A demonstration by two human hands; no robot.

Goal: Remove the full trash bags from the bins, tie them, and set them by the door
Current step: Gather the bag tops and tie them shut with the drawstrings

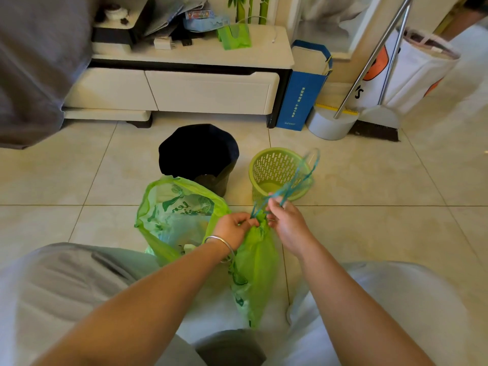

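Note:
A green trash bag (254, 270) hangs between my knees, its neck gathered. My left hand (233, 228) pinches that gathered neck. My right hand (284, 220) grips the bag's teal drawstring (298, 180), which blurs upward in loops. A second green bag (175, 220) with printed letters lies open on the floor to the left, rubbish inside. Behind stand a round bin with a black liner (198, 154) and a small green slotted basket (274, 170) without a bag.
A white low cabinet (184, 88) runs along the back. A blue paper bag (301, 99), a white dustpan (330, 125) and a broom (377, 122) stand at the right of it. A grey cloth (34, 70) hangs at the left. Beige floor tiles (396, 194) spread to the right.

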